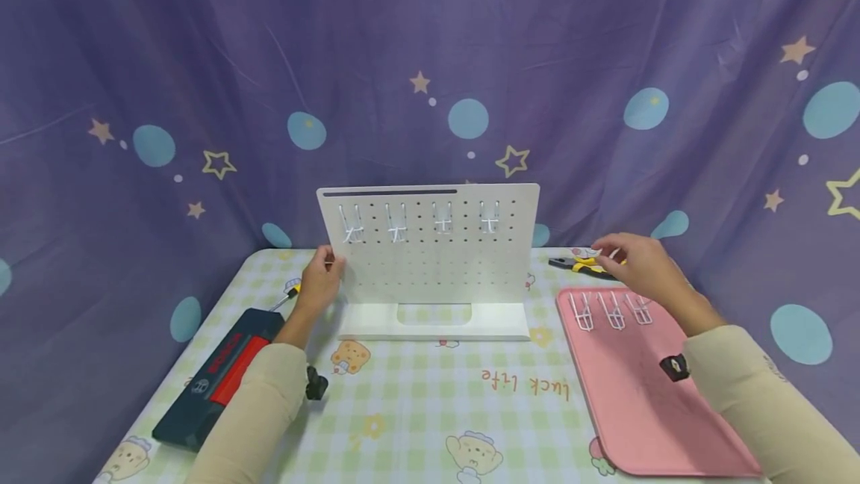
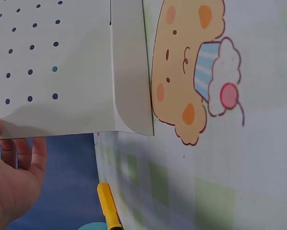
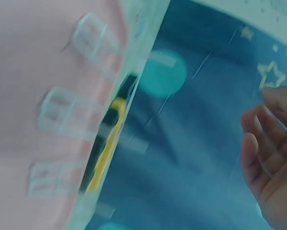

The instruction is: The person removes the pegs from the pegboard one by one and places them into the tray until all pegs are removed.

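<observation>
A white pegboard (image 1: 437, 275) stands upright on its base at the middle of the table, with several white wire hooks (image 1: 398, 224) in a row along its upper part. My left hand (image 1: 321, 280) grips the board's left edge; in the left wrist view its fingers (image 2: 38, 153) reach behind that edge. Over the far end of a pink tray (image 1: 655, 402), my right hand (image 1: 638, 264) hovers with loosely bent fingers and nothing visible in them. Three white wire hooks (image 1: 613, 312) lie side by side on the tray below it.
Yellow-and-black pliers (image 1: 576, 266) lie behind the tray, near the right hand. At the left are a dark tool case (image 1: 184, 413) with a red panel and a screwdriver (image 1: 289, 296) with a yellow handle. A purple patterned curtain (image 1: 416, 43) hangs behind the table.
</observation>
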A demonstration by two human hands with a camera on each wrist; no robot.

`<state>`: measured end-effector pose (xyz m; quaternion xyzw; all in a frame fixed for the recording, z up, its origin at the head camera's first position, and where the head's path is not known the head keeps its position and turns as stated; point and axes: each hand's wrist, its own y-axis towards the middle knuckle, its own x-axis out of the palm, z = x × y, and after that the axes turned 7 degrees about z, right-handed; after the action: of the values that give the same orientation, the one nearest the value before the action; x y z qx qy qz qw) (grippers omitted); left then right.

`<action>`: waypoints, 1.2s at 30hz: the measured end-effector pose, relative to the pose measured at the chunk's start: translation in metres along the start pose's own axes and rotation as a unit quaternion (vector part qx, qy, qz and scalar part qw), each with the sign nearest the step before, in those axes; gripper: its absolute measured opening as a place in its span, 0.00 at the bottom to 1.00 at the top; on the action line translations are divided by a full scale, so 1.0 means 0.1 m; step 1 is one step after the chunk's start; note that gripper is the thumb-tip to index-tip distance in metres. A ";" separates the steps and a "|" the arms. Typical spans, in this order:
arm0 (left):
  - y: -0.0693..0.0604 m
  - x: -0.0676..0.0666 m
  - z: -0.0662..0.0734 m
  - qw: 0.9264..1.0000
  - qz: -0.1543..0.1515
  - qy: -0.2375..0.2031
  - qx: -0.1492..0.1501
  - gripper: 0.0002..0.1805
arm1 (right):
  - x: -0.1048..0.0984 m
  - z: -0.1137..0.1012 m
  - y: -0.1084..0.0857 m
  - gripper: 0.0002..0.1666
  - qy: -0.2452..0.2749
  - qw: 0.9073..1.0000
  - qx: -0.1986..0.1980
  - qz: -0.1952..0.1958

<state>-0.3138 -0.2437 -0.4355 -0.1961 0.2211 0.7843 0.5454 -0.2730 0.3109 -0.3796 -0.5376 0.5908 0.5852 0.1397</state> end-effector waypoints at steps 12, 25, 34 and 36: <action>0.02 0.01 -0.02 1.000 0.004 0.003 -0.002 0.20 | 0.41 -0.62 0.38 0.16 -0.009 0.982 -0.104 0.158; 0.00 0.01 -0.01 1.000 0.002 -0.003 -0.009 0.20 | 0.74 -1.12 0.72 0.18 0.036 0.977 -0.097 0.184; 0.02 0.01 -0.03 1.000 0.002 -0.004 -0.007 0.19 | 0.88 -1.20 0.83 0.12 0.023 0.975 -0.089 0.204; 0.02 0.00 -0.01 1.000 0.004 -0.003 -0.003 0.19 | 0.88 -1.21 0.85 0.11 0.018 0.974 -0.086 0.207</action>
<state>-0.3158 -0.2451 -0.4365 -0.1944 0.2183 0.7876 0.5424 -0.3182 0.1450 -0.3706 -0.4241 0.6389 0.6404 -0.0422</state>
